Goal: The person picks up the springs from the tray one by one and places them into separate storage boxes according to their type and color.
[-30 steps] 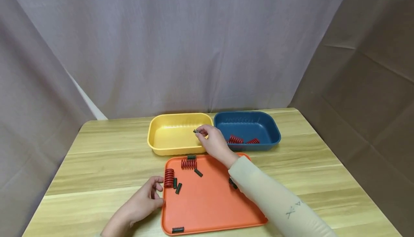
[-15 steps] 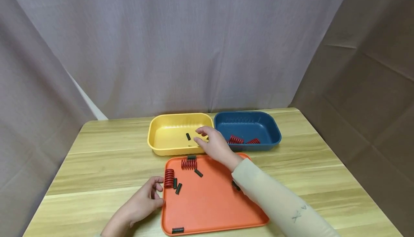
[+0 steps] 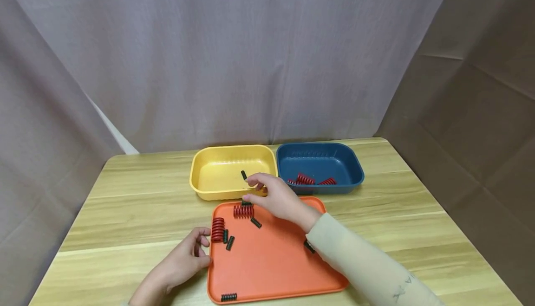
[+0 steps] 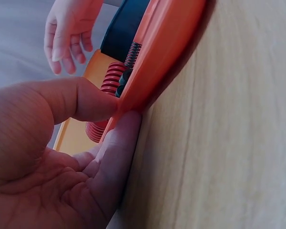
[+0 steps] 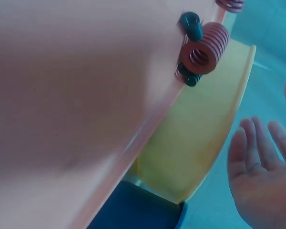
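Between thumb and finger my left hand (image 3: 184,259) pinches the left rim of an orange tray (image 3: 271,264); the left wrist view shows the thumb (image 4: 90,102) on the rim. My right hand (image 3: 277,199), fingers spread and holding nothing, hovers over the tray's back edge. Close by its fingertips lie a large red spring (image 3: 244,211) and a small dark green spring (image 3: 246,202), partly hidden by the hand. Another small spring (image 3: 256,223) lies just in front. At the tray's left side sit a second red spring (image 3: 218,230) and two small dark springs (image 3: 230,243).
Behind the tray stand a yellow bin (image 3: 217,183) with a dark spring (image 3: 244,174) in it and a blue bin (image 3: 319,159) holding several red springs (image 3: 305,179). More small springs lie at the tray's front left (image 3: 229,297) and beside the right sleeve (image 3: 309,246).
My right hand let go of a small dark spring, which now lies in the yellow bin, then came back toward the tray. My left hand stayed at the tray's rim.
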A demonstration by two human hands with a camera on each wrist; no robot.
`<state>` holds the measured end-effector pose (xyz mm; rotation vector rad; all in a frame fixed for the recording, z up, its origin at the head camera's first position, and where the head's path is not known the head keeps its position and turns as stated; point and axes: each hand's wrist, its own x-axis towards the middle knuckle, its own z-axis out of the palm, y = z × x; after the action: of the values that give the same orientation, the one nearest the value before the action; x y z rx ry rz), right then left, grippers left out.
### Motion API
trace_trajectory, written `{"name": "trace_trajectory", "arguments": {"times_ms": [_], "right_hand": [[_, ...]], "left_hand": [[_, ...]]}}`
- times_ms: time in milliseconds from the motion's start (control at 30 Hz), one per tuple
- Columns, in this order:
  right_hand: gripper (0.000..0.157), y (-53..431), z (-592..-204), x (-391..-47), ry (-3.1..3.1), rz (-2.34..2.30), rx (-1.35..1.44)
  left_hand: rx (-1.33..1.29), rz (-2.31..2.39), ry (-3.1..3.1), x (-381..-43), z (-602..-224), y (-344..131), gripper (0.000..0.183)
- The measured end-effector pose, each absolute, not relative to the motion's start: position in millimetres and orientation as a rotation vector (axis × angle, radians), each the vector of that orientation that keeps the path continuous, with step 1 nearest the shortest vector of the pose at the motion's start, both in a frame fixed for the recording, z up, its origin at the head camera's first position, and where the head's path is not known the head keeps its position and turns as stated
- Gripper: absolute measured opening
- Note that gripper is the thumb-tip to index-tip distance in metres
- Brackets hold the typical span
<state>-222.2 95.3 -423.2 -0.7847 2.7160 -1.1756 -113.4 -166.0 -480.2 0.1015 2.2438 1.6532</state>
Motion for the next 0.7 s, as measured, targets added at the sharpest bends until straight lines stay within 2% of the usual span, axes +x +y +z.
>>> {"name": "trace_trajectory", "arguments": {"times_ms": [167,700], "right_hand": [[0.053,94.9,-431.9,-218.7,2.63,-1.117,-0.822],[0.03,88.1,-450.5,-217.9,2.694,-0.879,-0.845]], "left_hand": [[0.109,1.671,2.241,-112.7,-480.5,-166.4,0.06],[0.114,1.649,2.26,-111.8,-479.8,-166.7,0.059]]}}
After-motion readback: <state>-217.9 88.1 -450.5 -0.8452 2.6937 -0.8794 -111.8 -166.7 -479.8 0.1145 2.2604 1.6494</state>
